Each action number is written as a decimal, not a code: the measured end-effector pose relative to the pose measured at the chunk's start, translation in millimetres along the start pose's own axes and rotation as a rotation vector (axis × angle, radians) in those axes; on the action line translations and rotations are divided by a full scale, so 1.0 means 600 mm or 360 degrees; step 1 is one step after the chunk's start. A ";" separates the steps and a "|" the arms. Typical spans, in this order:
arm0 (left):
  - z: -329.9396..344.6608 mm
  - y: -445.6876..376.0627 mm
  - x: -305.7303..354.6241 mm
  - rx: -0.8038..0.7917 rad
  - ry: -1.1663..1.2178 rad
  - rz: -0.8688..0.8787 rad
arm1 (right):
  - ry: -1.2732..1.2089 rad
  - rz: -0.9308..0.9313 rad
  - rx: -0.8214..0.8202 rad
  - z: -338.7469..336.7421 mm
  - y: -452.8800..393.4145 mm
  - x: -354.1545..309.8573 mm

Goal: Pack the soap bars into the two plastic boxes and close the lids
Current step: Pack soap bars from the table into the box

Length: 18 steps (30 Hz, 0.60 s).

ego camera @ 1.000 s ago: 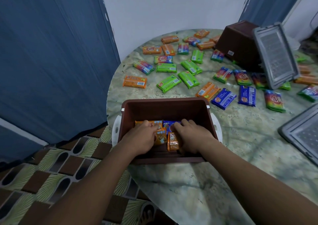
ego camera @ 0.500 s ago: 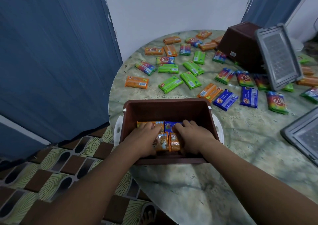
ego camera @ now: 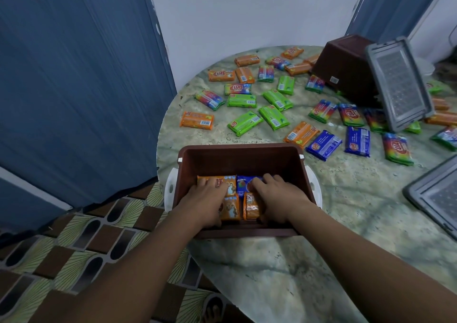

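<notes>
My left hand [ego camera: 210, 200] and right hand [ego camera: 277, 197] lie flat, fingers relaxed, pressing soap bars [ego camera: 231, 207] inside the brown box [ego camera: 243, 158]. It sits at the bench [ego camera: 321, 248] edge, its far half bare.

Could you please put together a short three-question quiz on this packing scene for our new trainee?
1. True or false: both hands are inside the near brown box.
2. Which colour of soap bar lies in the near box? A) green only B) orange and blue C) rainbow only
3. How does the far brown box sit on the table?

Key
1. True: the left hand and right hand rest on the packed soap bars.
2. B.
3. Tipped on its side, with a grey lid leaning against it.
</notes>
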<state>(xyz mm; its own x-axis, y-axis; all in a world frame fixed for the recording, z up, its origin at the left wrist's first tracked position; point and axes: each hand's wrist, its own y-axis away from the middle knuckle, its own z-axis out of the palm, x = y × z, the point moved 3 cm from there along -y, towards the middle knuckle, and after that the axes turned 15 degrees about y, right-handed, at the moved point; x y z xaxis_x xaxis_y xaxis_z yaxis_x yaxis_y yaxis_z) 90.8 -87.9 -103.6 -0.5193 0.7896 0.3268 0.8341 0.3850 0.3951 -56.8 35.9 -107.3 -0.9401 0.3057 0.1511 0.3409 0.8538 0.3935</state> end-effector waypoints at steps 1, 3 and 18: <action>0.000 -0.001 0.000 0.0002 0.0003 0.0004 | 0.0003 -0.0001 -0.0003 0.000 0.001 0.000; -0.001 -0.002 0.001 0.0022 0.0028 0.0019 | 0.0014 -0.0007 0.0007 -0.003 0.003 -0.001; -0.001 -0.005 -0.001 0.0067 0.0030 0.0056 | -0.0372 -0.0057 0.0117 -0.030 0.026 0.000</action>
<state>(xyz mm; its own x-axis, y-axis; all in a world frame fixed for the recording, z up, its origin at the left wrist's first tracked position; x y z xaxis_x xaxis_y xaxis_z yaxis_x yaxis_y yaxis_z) 88.6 -90.1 -104.5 -0.4929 0.7939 0.3560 0.8586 0.3774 0.3471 -51.4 42.0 -84.9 -0.9310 0.3563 -0.0793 0.3135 0.8917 0.3264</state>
